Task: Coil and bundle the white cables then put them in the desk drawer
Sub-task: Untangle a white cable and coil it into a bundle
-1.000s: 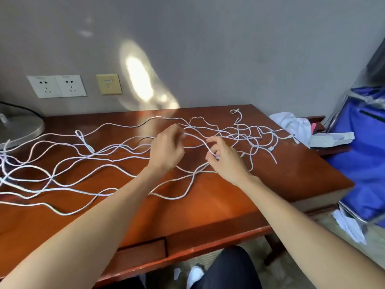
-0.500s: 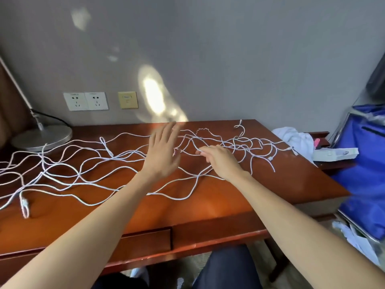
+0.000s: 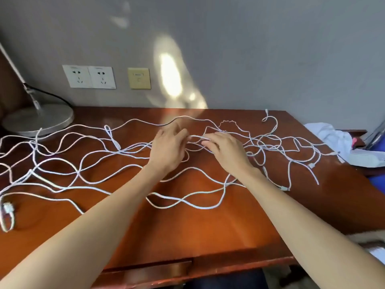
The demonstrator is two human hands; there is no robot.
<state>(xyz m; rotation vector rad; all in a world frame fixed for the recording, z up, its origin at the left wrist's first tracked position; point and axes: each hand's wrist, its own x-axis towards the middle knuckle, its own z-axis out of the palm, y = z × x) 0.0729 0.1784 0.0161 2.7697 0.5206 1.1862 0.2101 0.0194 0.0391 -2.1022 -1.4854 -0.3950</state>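
Head view: the worktop (image 3: 208, 226) carries the white cables (image 3: 68, 163), loose and tangled, running mostly left to right. One strand (image 3: 195, 137) lies crosswise between both hands. The left hand (image 3: 168, 149) touches it with fingers (image 3: 179, 132) nearly straight; the right hand (image 3: 227, 151) bends its fingers (image 3: 210, 140) over it, grip hidden.
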